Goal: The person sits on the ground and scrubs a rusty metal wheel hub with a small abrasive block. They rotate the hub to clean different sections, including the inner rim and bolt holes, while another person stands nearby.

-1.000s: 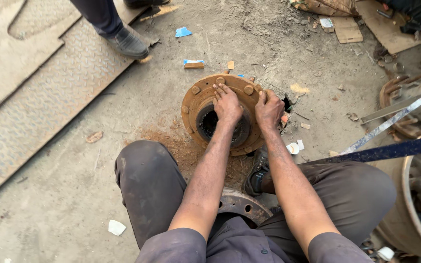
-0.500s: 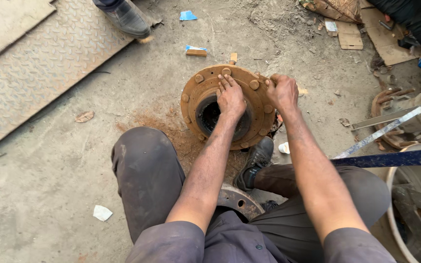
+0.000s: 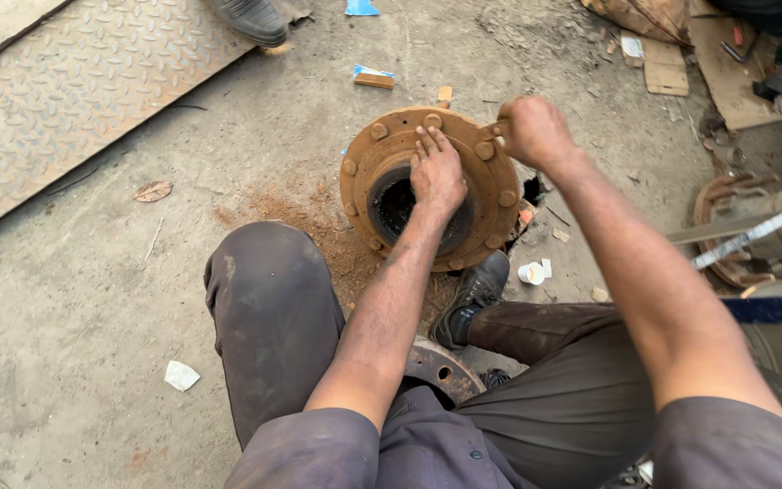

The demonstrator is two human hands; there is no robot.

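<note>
A rusty round wheel hub (image 3: 382, 158) with several studs around its flange lies on the concrete floor in front of my knees. My left hand (image 3: 436, 172) lies flat on its face beside the dark centre bore, fingers stretched out toward the far rim, holding nothing. My right hand (image 3: 536, 131) is a closed fist at the hub's upper right rim. A small rusty piece (image 3: 498, 129) sticks out of the fist toward a stud; I cannot tell whether it is a tool or a part. My right shoe (image 3: 472, 294) rests against the hub's near edge.
A chequered steel plate (image 3: 92, 81) covers the floor at the upper left, with another person's shoe (image 3: 251, 18) at its edge. A rusty disc (image 3: 441, 367) lies between my legs. Metal parts (image 3: 753, 231) and cardboard (image 3: 726, 63) crowd the right side. A small white cap (image 3: 531, 272) and a paper scrap (image 3: 181, 374) lie nearby.
My right hand has slid from the hub's face out to the upper right rim and closed into a fist. My left hand stays on the hub's face.
</note>
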